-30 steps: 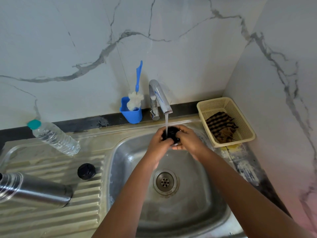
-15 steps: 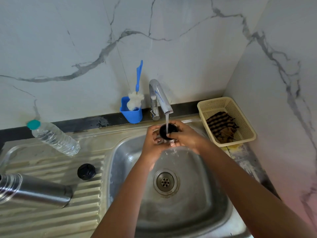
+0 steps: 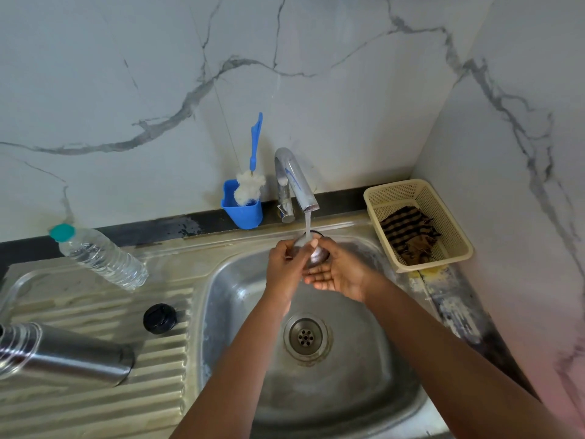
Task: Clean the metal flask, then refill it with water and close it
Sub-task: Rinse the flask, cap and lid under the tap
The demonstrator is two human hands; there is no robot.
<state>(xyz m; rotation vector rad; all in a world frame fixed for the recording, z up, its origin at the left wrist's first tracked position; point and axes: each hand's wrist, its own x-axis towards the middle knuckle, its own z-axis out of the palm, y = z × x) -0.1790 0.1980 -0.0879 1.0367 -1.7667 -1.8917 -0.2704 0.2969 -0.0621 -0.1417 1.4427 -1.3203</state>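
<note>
**Ana:** Head view, the only one: both hands sit under the running tap (image 3: pixel 296 182), over the sink (image 3: pixel 395 384). The left hand (image 3: pixel 286 267) curls round a small metal cup-lid (image 3: pixel 318 253); the right hand (image 3: pixel 340 275) lies under it, palm up, fingers fairly straight.

**Ben:** So which step?

**Ana:** Rinsing that lid, I'd judge. The metal flask (image 3: pixel 68 354) lies on its side on the drainboard, well apart, with a black stopper (image 3: pixel 160 318) near it.

**Ben:** Next?

**Ana:** Probably set the lid down and fetch the flask for filling.

**Ben:** Containers?

**Ana:** A blue holder (image 3: pixel 243 210) keeps a bottle brush (image 3: pixel 251 172); the cream basket (image 3: pixel 443 213) holds a striped cloth (image 3: pixel 408 232); the plastic bottle (image 3: pixel 101 258) is capped and holds water.
</note>
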